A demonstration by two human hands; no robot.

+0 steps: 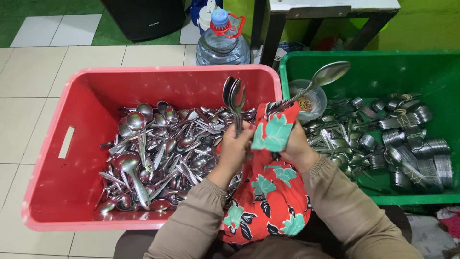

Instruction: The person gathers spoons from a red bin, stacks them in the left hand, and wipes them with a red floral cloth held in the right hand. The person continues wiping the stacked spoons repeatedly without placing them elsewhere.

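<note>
My left hand (235,149) grips a few steel spoons (234,100) upright by their handles, above the red crate (72,144) full of loose spoons (163,153). My right hand (296,146) is wrapped in a red cloth with teal flowers (274,130). Through that cloth it holds a single spoon (327,76), whose bowl points up and to the right. The two hands touch between the crates. The cloth hangs down over my lap.
A green crate (383,67) on the right holds bundled spoons (412,144) tied with bands and a small clear bowl (309,98). Behind stand a water bottle (223,41), a black box (143,17) and a table frame (330,12). Tiled floor lies to the left.
</note>
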